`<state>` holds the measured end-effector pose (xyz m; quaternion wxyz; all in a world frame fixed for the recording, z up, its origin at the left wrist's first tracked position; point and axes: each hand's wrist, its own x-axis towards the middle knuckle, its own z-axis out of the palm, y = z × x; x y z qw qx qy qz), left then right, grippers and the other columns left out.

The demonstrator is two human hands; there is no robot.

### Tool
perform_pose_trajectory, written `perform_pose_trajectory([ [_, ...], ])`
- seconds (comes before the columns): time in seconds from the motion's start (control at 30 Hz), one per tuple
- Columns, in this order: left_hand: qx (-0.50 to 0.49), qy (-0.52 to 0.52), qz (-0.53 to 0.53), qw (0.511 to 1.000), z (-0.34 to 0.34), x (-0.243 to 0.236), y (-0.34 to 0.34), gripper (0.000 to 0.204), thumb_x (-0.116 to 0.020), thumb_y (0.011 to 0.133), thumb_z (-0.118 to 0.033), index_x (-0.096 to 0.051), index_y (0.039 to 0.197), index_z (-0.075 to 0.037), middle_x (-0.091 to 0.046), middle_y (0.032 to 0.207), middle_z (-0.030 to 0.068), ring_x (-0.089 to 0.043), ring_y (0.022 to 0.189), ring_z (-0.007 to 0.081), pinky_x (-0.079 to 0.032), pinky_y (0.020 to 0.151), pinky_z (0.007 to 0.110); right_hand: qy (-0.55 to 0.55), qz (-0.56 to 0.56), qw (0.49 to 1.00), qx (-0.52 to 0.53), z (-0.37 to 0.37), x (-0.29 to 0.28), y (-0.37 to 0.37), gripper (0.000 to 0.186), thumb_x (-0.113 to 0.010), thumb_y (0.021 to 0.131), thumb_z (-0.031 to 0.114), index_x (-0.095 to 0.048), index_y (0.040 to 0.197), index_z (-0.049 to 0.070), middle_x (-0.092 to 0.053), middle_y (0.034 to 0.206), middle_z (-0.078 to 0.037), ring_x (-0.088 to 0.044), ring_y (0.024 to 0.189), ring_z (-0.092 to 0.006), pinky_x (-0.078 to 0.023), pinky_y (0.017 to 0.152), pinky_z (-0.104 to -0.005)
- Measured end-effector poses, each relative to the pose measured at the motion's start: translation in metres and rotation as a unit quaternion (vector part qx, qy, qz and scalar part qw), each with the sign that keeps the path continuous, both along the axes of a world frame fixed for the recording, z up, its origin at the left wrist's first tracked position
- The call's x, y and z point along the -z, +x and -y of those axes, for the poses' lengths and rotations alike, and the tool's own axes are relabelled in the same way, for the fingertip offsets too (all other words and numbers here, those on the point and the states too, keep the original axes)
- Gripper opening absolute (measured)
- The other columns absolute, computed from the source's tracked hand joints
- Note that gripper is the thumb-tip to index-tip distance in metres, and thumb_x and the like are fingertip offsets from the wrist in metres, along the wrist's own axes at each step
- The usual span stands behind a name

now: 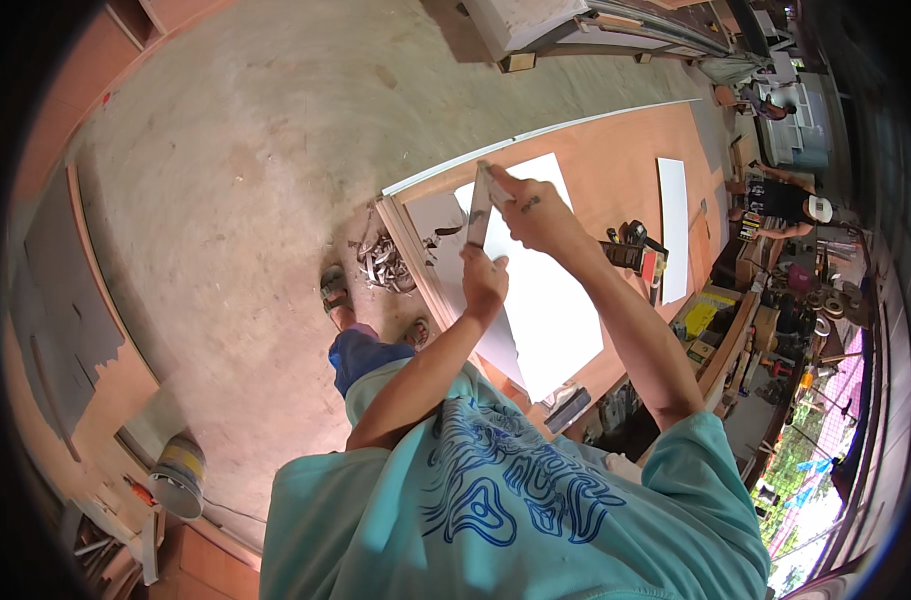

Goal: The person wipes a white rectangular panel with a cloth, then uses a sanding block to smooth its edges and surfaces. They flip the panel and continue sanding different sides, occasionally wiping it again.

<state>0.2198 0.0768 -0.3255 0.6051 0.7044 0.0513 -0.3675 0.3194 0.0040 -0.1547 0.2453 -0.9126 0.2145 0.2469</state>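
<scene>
A narrow, flat, pale grey strip (pixel 481 212) is held up over the near left part of a wooden worktable (pixel 616 142); I cannot make out its exact kind. My left hand (pixel 485 284) is closed round its lower end. At the upper end, the fingers of my right hand (pixel 538 212) are closed on it, hiding part of that end. Beneath both hands lies a large white sheet (pixel 551 310), brightly lit. A grey piece (pixel 436 215) lies beside it at the table's left corner, with dark scraps near it.
Curled shavings (pixel 384 265) are heaped on the floor by the table. Hand tools (pixel 636 240) and a long white panel (pixel 674 230) lie right. A bucket (pixel 179 476) stands lower left. Another person (pixel 776 200) is at the far right, beside crowded shelves.
</scene>
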Motion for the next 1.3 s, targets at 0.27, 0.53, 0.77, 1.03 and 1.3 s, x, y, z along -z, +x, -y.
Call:
perform_pose_trajectory([
  [0.27, -0.013, -0.084, -0.052, 0.995, -0.007, 0.011, 0.007, 0.072, -0.072, 0.084, -0.022, -0.034, 0.127, 0.023, -0.051, 0.123, 0.0425, -0.047, 0.124, 0.0517, -0.038, 0.105, 0.046, 0.108, -0.057, 0.987, 0.099, -0.001, 0.015, 0.034, 0.056, -0.046, 0.087, 0.003, -0.052, 0.141, 0.011, -0.060, 0.066, -0.008, -0.059, 0.050, -0.0152, -0.047, 0.042, -0.0317],
  [0.53, -0.042, -0.059, -0.025, 0.997, 0.002, 0.015, 0.006, 0.068, -0.071, 0.085, -0.023, -0.037, 0.126, 0.020, -0.046, 0.130, 0.0405, -0.051, 0.120, 0.0495, -0.040, 0.104, 0.046, 0.079, -0.058, 0.994, 0.038, -0.015, 0.013, 0.040, 0.056, -0.044, 0.088, 0.003, -0.047, 0.144, 0.010, -0.062, 0.070, -0.009, -0.062, 0.054, -0.0173, -0.054, 0.049, -0.0298],
  [0.77, 0.015, 0.037, -0.025, 0.999, -0.004, -0.014, 0.004, 0.052, -0.069, 0.087, -0.019, -0.042, 0.116, 0.016, -0.051, 0.120, 0.0352, -0.055, 0.109, 0.0493, -0.047, 0.093, 0.051, -0.043, 0.071, 0.995, -0.062, 0.003, 0.031, -0.039, 0.059, -0.042, 0.087, 0.004, -0.043, 0.146, 0.008, -0.063, 0.073, -0.012, -0.063, 0.054, -0.0170, -0.053, 0.046, -0.0315],
  [1.03, -0.001, 0.008, -0.033, 0.999, 0.004, -0.002, 0.008, 0.059, -0.072, 0.085, -0.020, -0.040, 0.121, 0.013, -0.050, 0.124, 0.0334, -0.053, 0.114, 0.0481, -0.045, 0.095, 0.050, 0.053, -0.103, 0.992, 0.045, -0.009, 0.030, 0.054, 0.048, -0.047, 0.084, 0.001, -0.058, 0.131, 0.003, -0.065, 0.073, -0.013, -0.065, 0.054, -0.0194, -0.053, 0.044, -0.0333],
  [1.3, -0.074, -0.163, -0.062, 0.982, -0.038, 0.035, 0.021, 0.062, -0.062, 0.089, -0.020, -0.035, 0.135, 0.013, -0.043, 0.133, 0.0269, -0.054, 0.119, 0.0386, -0.045, 0.102, 0.044, 0.059, 0.011, 0.997, -0.057, -0.001, -0.002, 0.008, 0.039, -0.053, 0.079, 0.000, -0.067, 0.115, 0.003, -0.067, 0.077, -0.013, -0.066, 0.063, -0.0252, -0.055, 0.058, -0.0363],
])
